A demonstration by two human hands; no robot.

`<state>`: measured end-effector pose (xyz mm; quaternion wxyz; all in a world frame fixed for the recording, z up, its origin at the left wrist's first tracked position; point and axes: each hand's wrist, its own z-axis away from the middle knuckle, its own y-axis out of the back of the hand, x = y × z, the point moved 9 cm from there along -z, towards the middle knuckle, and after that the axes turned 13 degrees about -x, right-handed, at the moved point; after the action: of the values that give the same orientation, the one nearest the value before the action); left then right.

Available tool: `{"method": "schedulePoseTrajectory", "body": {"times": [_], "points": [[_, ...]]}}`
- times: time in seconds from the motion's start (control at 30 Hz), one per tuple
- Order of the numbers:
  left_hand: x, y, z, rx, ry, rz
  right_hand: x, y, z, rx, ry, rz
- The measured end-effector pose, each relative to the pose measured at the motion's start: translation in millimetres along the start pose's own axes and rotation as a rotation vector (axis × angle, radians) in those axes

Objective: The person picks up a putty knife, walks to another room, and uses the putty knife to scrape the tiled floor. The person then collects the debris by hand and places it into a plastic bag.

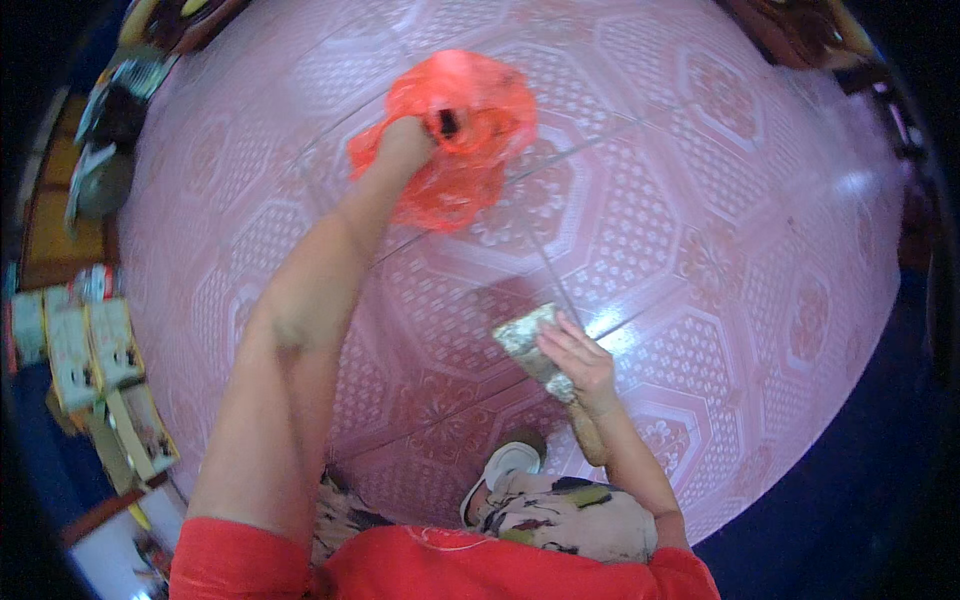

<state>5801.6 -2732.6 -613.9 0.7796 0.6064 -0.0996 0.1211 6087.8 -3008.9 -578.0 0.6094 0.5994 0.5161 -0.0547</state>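
My left hand (421,139) is reached far forward into a crumpled red plastic bag (472,90). The film hides its fingers, so their grip is not visible. A small dark patch (448,121) shows beside that hand in the bag's folds; what it is cannot be made out. Lower right, my right hand (581,356) grips the broad flat part of what looks like a cleaver (521,330). Its mottled, silvery blade points away from me. The rounded wooden handle (587,435) runs back under my right wrist.
Pink patterned floor tiles (705,255) lie below, glossy with reflections. Several printed boxes (94,352) are stacked at the left, near a wooden furniture piece (56,232). Dark wooden furniture legs (806,34) stand at the far right. My shoe (514,459) is close below the blade.
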Motion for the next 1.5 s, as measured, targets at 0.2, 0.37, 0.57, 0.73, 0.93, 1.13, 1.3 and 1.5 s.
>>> {"method": "schedulePoseTrajectory", "body": {"times": [0.2,0.37,0.57,0.73,0.93,1.13,1.3,1.5], "points": [[12.9,14.7,9.9,0.014,0.082,-0.104,9.5,1.3,17.1,0.072,0.039,-0.043],[-27.6,43.8,26.8,0.102,0.203,0.095,2.3,9.8,10.7,0.186,0.105,-0.045],[23.1,47.1,58.1,0.154,0.027,0.667,104.0,71.9,101.8,0.652,-0.213,-0.023],[32.3,8.8,40.8,-0.029,0.045,0.852,164.5,147.9,223.9,0.851,-0.689,0.409],[77.3,66.0,-16.0,-0.078,-0.103,0.684,189.2,130.9,253.7,0.675,-0.794,0.509],[214.1,112.4,-59.4,-0.109,-0.421,0.722,196.6,111.3,255.7,0.684,-0.806,0.483],[362.8,96.9,-75.5,-0.038,-0.677,0.331,216.1,114.1,272.7,0.630,-0.936,0.256],[423.8,40.8,-175.0,0.075,-0.914,0.339,224.4,105.7,224.0,0.033,-1.017,0.495]]}}
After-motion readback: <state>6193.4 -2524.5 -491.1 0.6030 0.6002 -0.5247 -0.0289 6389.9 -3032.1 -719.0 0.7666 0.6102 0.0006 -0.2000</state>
